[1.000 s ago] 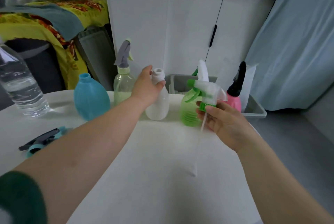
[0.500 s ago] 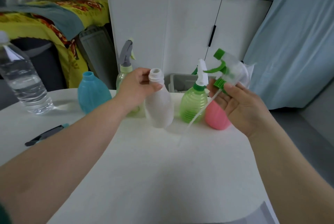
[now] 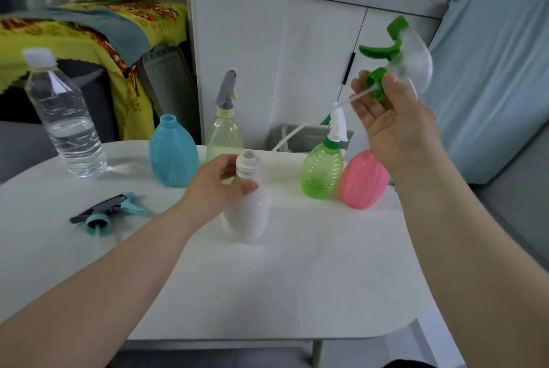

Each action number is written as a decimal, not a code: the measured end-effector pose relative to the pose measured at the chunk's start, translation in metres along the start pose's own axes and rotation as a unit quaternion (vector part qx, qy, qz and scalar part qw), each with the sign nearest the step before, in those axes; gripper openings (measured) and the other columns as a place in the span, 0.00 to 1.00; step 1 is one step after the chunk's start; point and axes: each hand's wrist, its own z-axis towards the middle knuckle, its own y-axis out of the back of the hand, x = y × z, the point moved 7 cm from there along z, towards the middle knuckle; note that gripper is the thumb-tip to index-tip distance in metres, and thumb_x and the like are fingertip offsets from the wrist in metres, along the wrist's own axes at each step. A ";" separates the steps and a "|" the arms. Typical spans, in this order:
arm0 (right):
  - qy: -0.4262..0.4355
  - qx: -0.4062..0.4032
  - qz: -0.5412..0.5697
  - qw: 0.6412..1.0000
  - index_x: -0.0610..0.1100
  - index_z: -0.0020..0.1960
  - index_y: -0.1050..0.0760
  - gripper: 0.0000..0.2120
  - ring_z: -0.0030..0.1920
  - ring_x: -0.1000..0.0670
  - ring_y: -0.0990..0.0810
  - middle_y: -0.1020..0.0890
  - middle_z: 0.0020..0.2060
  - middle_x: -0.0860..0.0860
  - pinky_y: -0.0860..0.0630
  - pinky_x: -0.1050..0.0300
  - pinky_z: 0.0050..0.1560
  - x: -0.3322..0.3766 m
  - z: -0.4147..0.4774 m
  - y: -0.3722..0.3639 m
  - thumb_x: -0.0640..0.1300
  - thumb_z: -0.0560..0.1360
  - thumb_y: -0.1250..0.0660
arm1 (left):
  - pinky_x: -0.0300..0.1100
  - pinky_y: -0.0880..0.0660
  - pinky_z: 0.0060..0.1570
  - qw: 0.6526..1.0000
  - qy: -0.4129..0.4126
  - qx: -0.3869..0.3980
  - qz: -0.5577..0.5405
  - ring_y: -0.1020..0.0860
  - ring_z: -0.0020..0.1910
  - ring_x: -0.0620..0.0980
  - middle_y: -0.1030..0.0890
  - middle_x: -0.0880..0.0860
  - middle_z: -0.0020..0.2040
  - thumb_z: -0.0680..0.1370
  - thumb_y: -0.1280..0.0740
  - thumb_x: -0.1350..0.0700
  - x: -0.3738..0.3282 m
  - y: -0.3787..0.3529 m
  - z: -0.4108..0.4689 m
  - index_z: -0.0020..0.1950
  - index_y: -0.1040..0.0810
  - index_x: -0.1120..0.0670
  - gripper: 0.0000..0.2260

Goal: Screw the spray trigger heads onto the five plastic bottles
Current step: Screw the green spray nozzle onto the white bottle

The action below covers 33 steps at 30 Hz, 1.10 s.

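My left hand (image 3: 218, 186) grips the neck of an open white bottle (image 3: 248, 213) standing on the white table (image 3: 267, 278). My right hand (image 3: 392, 121) holds a clear and green spray trigger head (image 3: 398, 56) up high to the right, its white dip tube (image 3: 309, 124) slanting down left. Behind stand a blue bottle (image 3: 173, 152) with no head, a pale yellow-green bottle with a grey head (image 3: 224, 127), a green bottle with a white head (image 3: 322, 168) and a pink bottle (image 3: 364, 180). A teal and black trigger head (image 3: 108, 211) lies on the table at the left.
A clear water bottle (image 3: 64, 118) stands at the table's far left. White cupboards (image 3: 320, 64) and a grey bin (image 3: 300, 136) sit behind the table. A yellow cloth-covered pile (image 3: 89, 32) is at the back left, a light blue curtain (image 3: 490, 85) at the right.
My left hand has drawn the white bottle nearer and set it down in front. My right hand has lifted the green trigger head higher and to the right, its tube clear of the table.
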 end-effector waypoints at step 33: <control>-0.113 0.226 -0.394 0.883 0.48 0.45 0.24 0.11 0.41 0.62 0.20 0.19 0.41 0.55 0.25 0.69 0.47 -0.120 -0.030 -0.037 0.34 0.67 0.31 | 0.32 0.35 0.47 0.999 0.004 0.041 -0.027 0.29 0.52 0.41 0.26 0.43 0.50 0.65 0.27 0.55 0.021 -0.011 -0.008 0.53 0.30 0.46 0.20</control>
